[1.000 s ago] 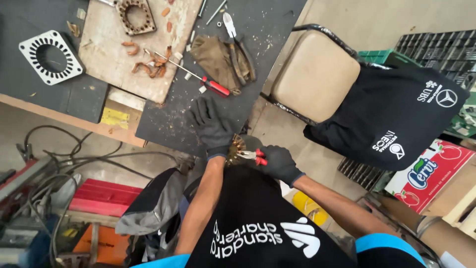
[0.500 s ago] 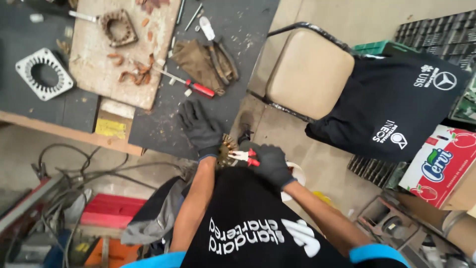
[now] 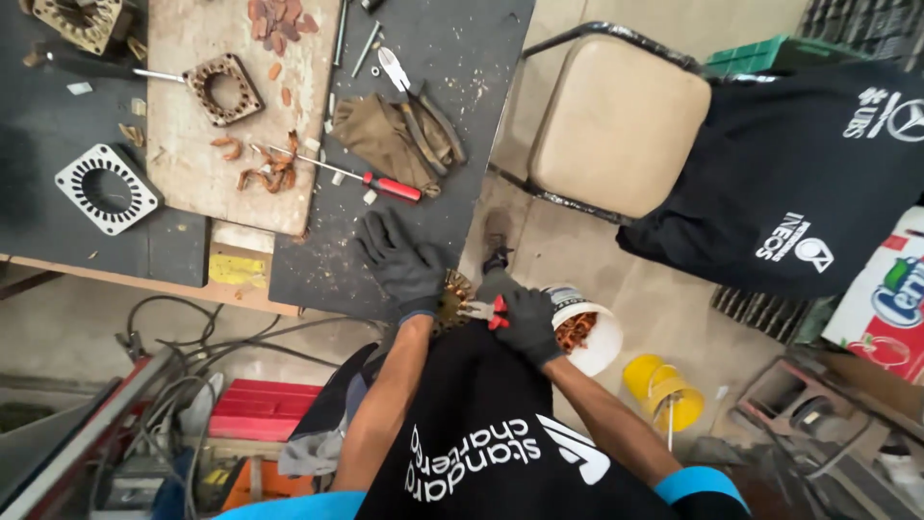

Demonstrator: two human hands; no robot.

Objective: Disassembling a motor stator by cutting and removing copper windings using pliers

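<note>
Left hand (image 3: 404, 268), in a dark glove, clamped on a copper-wound motor part (image 3: 450, 297) held at the table's near edge, just over the lap. Right hand (image 3: 525, 323), also gloved, closed round red-handled pliers (image 3: 486, 310), long axis lying roughly level, nose pointing left into the windings; both hands touching the work, the part just left of the right hand. Directly right of that hand, a white bucket (image 3: 592, 339) of copper scraps on the floor. Farther out, a yellow container (image 3: 664, 393), a red-handled screwdriver (image 3: 385, 185) on the dark table (image 3: 452, 58), a tan chair (image 3: 616, 120). At the right edge, a cardboard box (image 3: 890, 294) with a red, white and blue label.
</note>
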